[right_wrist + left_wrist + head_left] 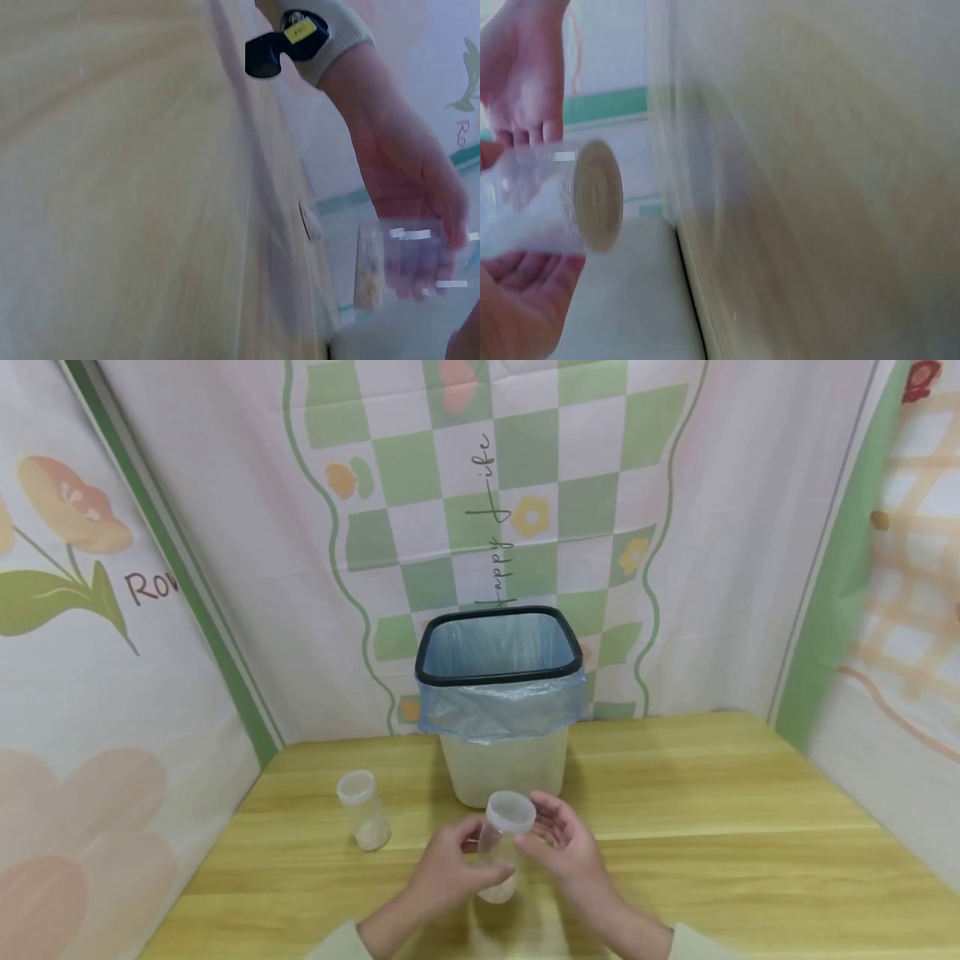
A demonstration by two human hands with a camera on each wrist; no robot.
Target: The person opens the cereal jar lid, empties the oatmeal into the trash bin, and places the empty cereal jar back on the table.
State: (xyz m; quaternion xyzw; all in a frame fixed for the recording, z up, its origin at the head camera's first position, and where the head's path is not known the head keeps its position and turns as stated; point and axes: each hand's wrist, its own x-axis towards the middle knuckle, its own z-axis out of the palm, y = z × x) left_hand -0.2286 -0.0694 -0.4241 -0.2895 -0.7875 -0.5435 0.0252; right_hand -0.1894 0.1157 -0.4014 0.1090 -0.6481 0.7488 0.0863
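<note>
My left hand [457,864] holds a clear plastic jar [497,847] with a whitish lid and pale contents at its bottom. In the right wrist view, the fingers of this left hand [409,180] show through the jar's wall. The jar's base [598,196] is above the tabletop. At the jar's other side is my right hand [566,843], its thumb close to or touching the jar just below the lid; in the left wrist view, the fingers of this right hand [525,82] look loosely extended. A second, similar jar [365,810] stands on the table at the left.
Behind the hands stands a whitish bin [510,764] with a black rim and a blue bag liner [502,706] folded over it. The wooden table [697,827] is bordered by patterned cloth hangings [517,485] at the back and sides.
</note>
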